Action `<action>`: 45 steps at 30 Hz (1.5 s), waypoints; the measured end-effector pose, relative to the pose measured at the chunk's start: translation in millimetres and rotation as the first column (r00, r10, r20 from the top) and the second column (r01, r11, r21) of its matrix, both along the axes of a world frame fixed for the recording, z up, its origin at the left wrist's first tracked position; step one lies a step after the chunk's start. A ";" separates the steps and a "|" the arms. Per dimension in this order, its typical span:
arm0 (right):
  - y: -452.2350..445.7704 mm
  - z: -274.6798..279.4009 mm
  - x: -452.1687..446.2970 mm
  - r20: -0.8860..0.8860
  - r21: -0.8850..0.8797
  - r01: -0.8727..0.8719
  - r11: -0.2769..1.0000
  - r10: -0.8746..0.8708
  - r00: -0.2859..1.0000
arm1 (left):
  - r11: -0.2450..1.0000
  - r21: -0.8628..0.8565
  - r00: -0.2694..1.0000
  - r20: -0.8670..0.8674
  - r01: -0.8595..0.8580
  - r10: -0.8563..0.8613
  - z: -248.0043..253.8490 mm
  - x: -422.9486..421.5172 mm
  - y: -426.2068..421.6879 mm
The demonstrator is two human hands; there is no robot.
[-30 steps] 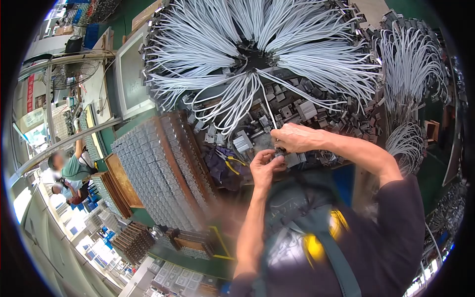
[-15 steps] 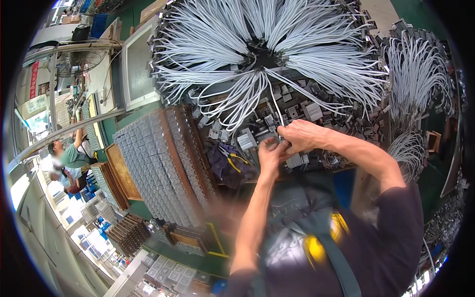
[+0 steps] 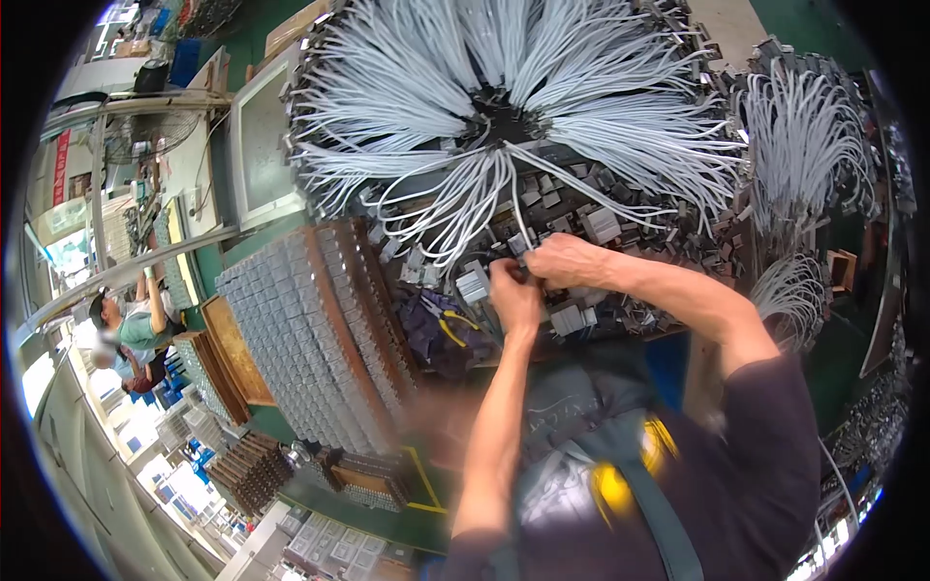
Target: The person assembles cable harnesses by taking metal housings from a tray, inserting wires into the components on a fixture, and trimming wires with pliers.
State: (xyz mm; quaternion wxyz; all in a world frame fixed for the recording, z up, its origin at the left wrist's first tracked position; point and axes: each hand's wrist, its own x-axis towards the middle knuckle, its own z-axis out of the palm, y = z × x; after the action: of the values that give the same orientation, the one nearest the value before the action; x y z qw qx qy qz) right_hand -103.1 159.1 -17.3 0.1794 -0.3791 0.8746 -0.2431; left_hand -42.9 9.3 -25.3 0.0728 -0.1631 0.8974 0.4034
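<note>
R hand [image 3: 564, 259]: fingers closed on lower end of wht cable [image 3: 517, 215], which runs up to cable cluster [image 3: 397, 97]. L hand [image 3: 515, 298]: fingers curled, adj. R; contents hidden, can't tell. Yel-handled pliers [image 3: 444, 317] lie to L; metal parts [image 3: 603, 226] beyond.

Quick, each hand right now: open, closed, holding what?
Left hand: curled, can't tell whether it holds anything.
Right hand: closed, apparently on a white cable.

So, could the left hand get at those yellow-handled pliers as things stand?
Probably yes: the yellow-handled pliers lie uncovered on dark crumpled material beside the left hand, with no obvious barrier between. That hand seems busy near the white cable's lower end, though, so it may need freeing first.
</note>
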 end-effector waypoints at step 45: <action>0.7 151.1 29.8 0.540 0.061 0.366 0.929 -0.339 0.771 | 0.704 0.356 0.729 -0.083 -0.615 0.679 95.3 -231.9 -630.9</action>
State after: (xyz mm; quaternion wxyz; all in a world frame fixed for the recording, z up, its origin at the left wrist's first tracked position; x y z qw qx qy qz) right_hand -73.3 159.8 133.8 0.3609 -0.1283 0.8373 -0.3901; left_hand -274.8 -621.6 70.0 -0.1443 -0.4127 0.7111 0.5507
